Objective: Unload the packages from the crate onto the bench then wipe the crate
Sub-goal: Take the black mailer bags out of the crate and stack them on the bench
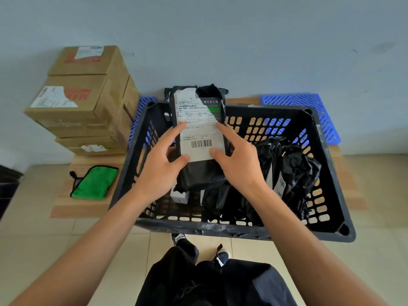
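Left hand [162, 166] and right hand [237, 164] both grasp 1 black package [199, 129] above the crate [220, 226], fingers curled round its sides.

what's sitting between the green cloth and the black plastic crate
Nothing: in the head view, only bare wooden bench shows between the green microfibre cloth and the black plastic crate.

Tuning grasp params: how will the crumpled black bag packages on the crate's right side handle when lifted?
Probably floppy: the crumpled black bag packages are wrinkled film that slumps against the crate wall, so they would likely sag from a single grip. Possibly slippery, since the film looks glossy. The package with the label, held between the left hand and right hand, keeps a flatter shape, so it is likely stiffer.
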{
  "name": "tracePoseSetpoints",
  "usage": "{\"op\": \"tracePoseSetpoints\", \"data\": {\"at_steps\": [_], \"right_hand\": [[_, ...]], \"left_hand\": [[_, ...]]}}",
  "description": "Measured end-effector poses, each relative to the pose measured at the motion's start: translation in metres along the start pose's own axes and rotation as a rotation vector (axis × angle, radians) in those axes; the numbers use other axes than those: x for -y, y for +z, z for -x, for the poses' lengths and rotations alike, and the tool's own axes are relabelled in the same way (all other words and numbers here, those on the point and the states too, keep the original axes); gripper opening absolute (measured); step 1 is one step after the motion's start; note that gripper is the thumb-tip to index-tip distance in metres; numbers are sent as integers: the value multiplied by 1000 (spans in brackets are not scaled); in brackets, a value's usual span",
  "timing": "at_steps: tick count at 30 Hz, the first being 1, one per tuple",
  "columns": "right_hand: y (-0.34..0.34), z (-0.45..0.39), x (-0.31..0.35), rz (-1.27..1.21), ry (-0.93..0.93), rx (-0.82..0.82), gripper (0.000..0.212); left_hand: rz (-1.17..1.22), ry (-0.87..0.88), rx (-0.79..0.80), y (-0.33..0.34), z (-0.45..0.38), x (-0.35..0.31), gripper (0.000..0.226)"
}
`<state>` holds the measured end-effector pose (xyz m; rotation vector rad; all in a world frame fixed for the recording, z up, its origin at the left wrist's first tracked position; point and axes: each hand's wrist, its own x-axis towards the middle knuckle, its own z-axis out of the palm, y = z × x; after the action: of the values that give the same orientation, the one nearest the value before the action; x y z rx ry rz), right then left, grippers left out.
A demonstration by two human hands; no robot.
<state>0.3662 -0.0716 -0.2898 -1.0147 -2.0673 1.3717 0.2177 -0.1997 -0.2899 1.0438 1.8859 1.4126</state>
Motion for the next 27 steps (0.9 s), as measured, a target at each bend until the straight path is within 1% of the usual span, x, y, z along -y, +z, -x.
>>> {"op": "tracePoseSetpoints", "data": {"at_steps": [6,9,13,18,23,27], "right_hand": [[-9,3,-2,-20,-4,-63,59],[-14,1,1,7,-2,-95,56],[-15,-1,6,90,-44,-101,55],[-9,-8,12,250,-127,-124,49],[5,-26,23,241,-130,-189,49],[17,-48,40,201,-106,-209,51]], "left_hand": [[-201,56,9,12,-4,-11,73],[-218,36,32,13,-10,-13,73],[-177,14,64,8,-19,-19,72],[-44,-1,55,1,-27,-20,71],[42,9,70,-16,-51,-29,70],[106,27,81,-36,-76,-38,68]]}}
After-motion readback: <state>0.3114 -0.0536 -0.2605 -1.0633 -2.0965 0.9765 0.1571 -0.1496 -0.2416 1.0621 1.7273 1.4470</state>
